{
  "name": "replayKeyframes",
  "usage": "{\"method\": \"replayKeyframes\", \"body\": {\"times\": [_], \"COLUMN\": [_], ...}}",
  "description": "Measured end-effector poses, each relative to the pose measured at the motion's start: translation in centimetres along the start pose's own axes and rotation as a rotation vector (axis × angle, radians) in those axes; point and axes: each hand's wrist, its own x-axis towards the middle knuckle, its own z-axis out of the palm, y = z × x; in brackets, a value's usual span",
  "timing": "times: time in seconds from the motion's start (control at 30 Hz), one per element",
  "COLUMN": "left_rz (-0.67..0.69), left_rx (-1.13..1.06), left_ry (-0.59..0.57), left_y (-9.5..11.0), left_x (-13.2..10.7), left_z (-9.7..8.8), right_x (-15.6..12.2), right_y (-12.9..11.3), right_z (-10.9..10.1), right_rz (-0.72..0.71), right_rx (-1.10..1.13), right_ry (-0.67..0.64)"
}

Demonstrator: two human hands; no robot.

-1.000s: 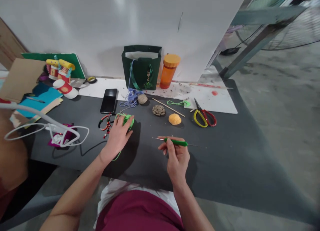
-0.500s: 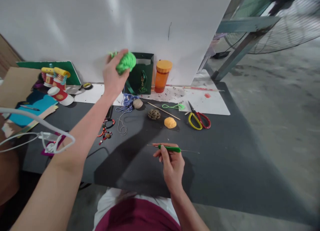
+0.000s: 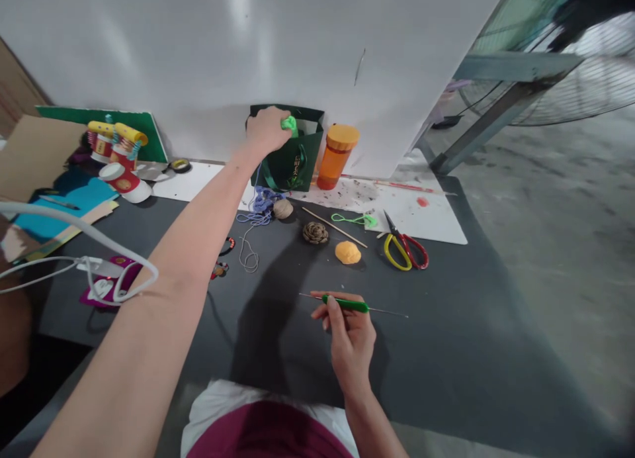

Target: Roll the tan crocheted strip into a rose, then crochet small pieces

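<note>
My left hand [image 3: 265, 130] is stretched far forward at the top edge of a dark green paper gift bag [image 3: 290, 163]. Its fingers close around a green yarn piece [image 3: 288, 122], most of which they hide. I cannot tell whether the yarn is inside the bag's mouth or just above it. My right hand [image 3: 350, 332] hangs over the dark mat [image 3: 421, 352] near the front, pinching a green-handled crochet hook [image 3: 346, 304] that points sideways.
An orange-lidded jar [image 3: 336, 157] stands beside the bag. On the mat lie a coiled twine rosette [image 3: 315, 233], an orange yarn ball [image 3: 347, 252], a beige yarn ball [image 3: 282, 209], blue yarn [image 3: 260, 203] and a wooden stick [image 3: 335, 227]. Yellow-red scissors [image 3: 404, 249] rest to the right.
My left hand has risen from the mat and moved forward to the bag's top, carrying the green yarn, now mostly hidden in its fingers. My right hand has barely moved.
</note>
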Motion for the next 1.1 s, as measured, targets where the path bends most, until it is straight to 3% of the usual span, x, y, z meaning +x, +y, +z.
{"method": "replayKeyframes", "body": {"times": [0.13,0.23,0.3,0.37,0.47,0.53,0.6,0.67,0.77,0.87,0.93,0.97,1.03,1.1], "left_rz": [-0.011,0.053,0.173,0.333,0.461,0.369,0.325,0.272,0.196,0.115,-0.164,-0.267,-0.355,-0.348], "left_rx": [0.009,0.047,0.01,-0.012,-0.134,-0.349,-0.435,-0.541,-0.76,-0.99,-1.381,-1.471,-1.515,-1.464], "left_ry": [0.02,0.182,0.2,0.026,-0.383,-0.514,-0.524,-0.503,-0.5,-0.522,-0.525,-0.499,-0.404,-0.323], "left_y": [1.1,3.1,4.6,5.9,7.2,7.6,7.7,7.6,6.8,5.5,4.7,4.3,3.8,3.4], "left_x": [-1.9,-6.0,-9.5,-12.9,-16.4,-17.4,-17.8,-18.1,-19.8,-23.0,-25.4,-26.5,-28.4,-29.7], "left_z": [-0.6,-0.4,0.8,3.0,7.1,9.5,11.0,11.3,10.2,8.5,7.5,7.2,6.7,6.6], "right_x": [0.0,0.0,0.0,0.0,0.2,0.2,0.3,0.4,0.6,0.7,0.6,0.6,0.4,0.1], "right_y": [-0.1,0.2,0.5,0.8,1.1,1.1,1.0,0.7,0.2,-0.3,-0.4,-0.5,-0.4,-0.3], "right_z": [0.1,0.1,0.0,0.0,0.1,0.1,-0.1,-0.5,-1.3,-1.9,-1.9,-1.8,-1.4,-0.9], "right_rz": [0.007,-0.005,-0.04,-0.074,-0.098,-0.106,-0.102,-0.085,-0.021,0.08,0.148,0.178,0.23,0.262], "right_rx": [0.039,0.073,0.093,0.104,0.138,0.186,0.229,0.265,0.27,0.208,0.186,0.189,0.199,0.208], "right_ry": [0.058,0.13,0.193,0.266,0.357,0.386,0.386,0.387,0.372,0.229,0.107,0.062,0.002,-0.053]}}
